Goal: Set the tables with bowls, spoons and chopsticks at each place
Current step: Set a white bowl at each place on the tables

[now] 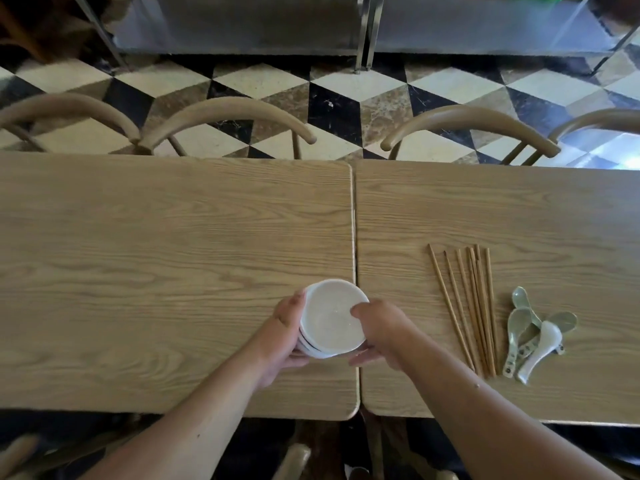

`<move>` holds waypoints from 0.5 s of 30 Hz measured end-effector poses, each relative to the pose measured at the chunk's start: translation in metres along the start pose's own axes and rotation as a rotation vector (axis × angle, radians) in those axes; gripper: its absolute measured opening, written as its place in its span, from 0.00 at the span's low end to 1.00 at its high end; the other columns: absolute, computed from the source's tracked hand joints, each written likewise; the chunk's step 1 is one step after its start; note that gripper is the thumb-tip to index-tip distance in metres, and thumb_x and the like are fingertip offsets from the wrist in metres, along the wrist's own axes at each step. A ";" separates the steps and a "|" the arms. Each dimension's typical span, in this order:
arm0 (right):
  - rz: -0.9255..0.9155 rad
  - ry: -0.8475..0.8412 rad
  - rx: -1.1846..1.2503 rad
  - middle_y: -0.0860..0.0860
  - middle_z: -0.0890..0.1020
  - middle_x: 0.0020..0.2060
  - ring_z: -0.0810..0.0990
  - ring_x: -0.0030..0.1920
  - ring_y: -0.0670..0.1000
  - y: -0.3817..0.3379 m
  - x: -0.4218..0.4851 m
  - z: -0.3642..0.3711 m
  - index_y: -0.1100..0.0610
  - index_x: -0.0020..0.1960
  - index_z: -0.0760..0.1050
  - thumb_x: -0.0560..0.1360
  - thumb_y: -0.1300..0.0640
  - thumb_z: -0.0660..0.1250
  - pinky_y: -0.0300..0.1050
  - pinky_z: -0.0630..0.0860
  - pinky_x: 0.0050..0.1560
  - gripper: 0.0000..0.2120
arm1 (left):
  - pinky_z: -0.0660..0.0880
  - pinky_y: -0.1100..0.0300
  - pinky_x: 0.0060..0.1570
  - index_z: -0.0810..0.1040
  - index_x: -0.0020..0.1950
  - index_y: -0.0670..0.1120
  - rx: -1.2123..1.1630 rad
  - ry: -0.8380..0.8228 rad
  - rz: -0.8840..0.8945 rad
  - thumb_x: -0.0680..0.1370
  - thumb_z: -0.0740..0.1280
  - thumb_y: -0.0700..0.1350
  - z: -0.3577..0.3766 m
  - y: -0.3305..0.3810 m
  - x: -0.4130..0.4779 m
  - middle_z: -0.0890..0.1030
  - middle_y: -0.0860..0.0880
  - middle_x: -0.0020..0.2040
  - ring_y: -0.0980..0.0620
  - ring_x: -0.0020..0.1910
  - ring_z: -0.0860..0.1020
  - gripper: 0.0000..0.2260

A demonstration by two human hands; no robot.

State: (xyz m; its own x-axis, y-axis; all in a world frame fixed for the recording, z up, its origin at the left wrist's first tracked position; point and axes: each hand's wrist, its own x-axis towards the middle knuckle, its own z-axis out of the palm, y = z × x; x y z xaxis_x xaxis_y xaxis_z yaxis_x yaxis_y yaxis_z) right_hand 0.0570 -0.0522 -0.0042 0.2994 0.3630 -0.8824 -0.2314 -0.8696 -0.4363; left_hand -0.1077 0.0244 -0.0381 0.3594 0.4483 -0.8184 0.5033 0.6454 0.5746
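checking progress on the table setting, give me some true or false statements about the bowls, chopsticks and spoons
1. The left hand and the right hand both hold the stack of bowls. True.
2. The chopsticks lie on the left table. False: they lie on the right table.
3. The spoons lie right of the chopsticks. True.
4. Bowls are set out at several places. False: all bowls seen are stacked.

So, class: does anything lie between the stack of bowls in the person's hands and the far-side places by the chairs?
Nothing visible does. The left hand and right hand hold the stack of bowls near the tables' seam; the tabletop from there to the far chairs is bare. The chopsticks and spoons lie off to the right.
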 end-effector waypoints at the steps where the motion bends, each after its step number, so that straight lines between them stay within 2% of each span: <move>1: -0.015 -0.003 0.002 0.60 0.80 0.50 0.89 0.46 0.64 -0.005 -0.006 0.021 0.56 0.64 0.69 0.86 0.55 0.60 0.67 0.86 0.53 0.08 | 0.84 0.45 0.59 0.70 0.74 0.61 -0.033 0.009 0.005 0.81 0.53 0.73 -0.021 -0.003 -0.009 0.83 0.48 0.66 0.47 0.61 0.85 0.27; 4: -0.069 0.006 -0.016 0.61 0.81 0.52 0.89 0.46 0.65 -0.019 -0.028 0.090 0.58 0.67 0.70 0.86 0.55 0.60 0.65 0.87 0.50 0.12 | 0.84 0.42 0.60 0.77 0.69 0.58 -0.170 0.029 0.027 0.84 0.55 0.69 -0.088 -0.011 -0.040 0.86 0.47 0.61 0.46 0.55 0.88 0.23; 7: -0.085 0.008 0.015 0.65 0.83 0.52 0.89 0.47 0.68 -0.032 -0.053 0.160 0.62 0.70 0.70 0.84 0.55 0.62 0.65 0.87 0.48 0.17 | 0.84 0.41 0.58 0.82 0.64 0.57 -0.173 -0.003 0.065 0.85 0.57 0.64 -0.160 -0.026 -0.067 0.89 0.49 0.56 0.46 0.52 0.89 0.19; 10: -0.084 0.007 -0.009 0.66 0.83 0.48 0.89 0.46 0.69 -0.043 -0.081 0.227 0.61 0.69 0.67 0.85 0.55 0.62 0.62 0.88 0.46 0.16 | 0.85 0.40 0.57 0.78 0.69 0.57 -0.091 -0.058 0.106 0.82 0.66 0.58 -0.232 -0.044 -0.090 0.87 0.48 0.62 0.45 0.55 0.89 0.16; 12: -0.095 0.004 -0.068 0.66 0.85 0.45 0.89 0.47 0.68 -0.048 -0.097 0.267 0.60 0.68 0.68 0.85 0.53 0.61 0.62 0.88 0.49 0.15 | 0.86 0.42 0.55 0.79 0.67 0.58 -0.050 -0.059 0.129 0.79 0.71 0.53 -0.272 -0.056 -0.102 0.88 0.48 0.60 0.45 0.55 0.89 0.16; 15: -0.113 0.018 -0.140 0.65 0.86 0.46 0.89 0.47 0.66 -0.053 -0.110 0.313 0.60 0.67 0.70 0.84 0.52 0.61 0.63 0.87 0.50 0.16 | 0.85 0.40 0.57 0.79 0.68 0.58 -0.031 -0.046 0.126 0.83 0.68 0.47 -0.314 -0.072 -0.112 0.88 0.49 0.61 0.45 0.55 0.89 0.14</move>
State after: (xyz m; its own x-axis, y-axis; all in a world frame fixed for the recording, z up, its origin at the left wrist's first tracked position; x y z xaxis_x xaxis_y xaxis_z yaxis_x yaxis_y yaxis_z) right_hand -0.2532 0.0586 0.0607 0.3333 0.4563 -0.8251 -0.0646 -0.8620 -0.5028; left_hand -0.4304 0.1221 0.0104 0.4547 0.4988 -0.7379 0.4273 0.6048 0.6721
